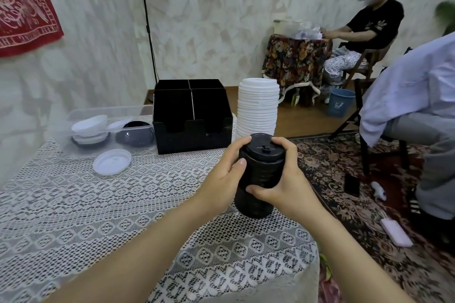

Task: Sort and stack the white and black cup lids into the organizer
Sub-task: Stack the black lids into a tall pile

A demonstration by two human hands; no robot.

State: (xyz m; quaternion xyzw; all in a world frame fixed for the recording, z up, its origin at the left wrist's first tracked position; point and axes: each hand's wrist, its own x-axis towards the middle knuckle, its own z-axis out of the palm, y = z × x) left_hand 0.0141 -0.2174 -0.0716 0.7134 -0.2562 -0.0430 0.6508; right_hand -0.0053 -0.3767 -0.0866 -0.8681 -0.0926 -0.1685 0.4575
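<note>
With my left hand (221, 179) and right hand (288, 179) both clasped around the stack of black lids (262, 170) near the table's (98, 204) right edge, its base perhaps still touching, an uneven squeeze could buckle it and spill lids floorward.

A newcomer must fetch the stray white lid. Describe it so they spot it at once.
On the lace-covered table, find the black organizer at the far side. Left of it sits a clear tub, and in front of that lies the stray white lid. It alone lies single on the cloth, not in the tub or the tall white stack.
</note>
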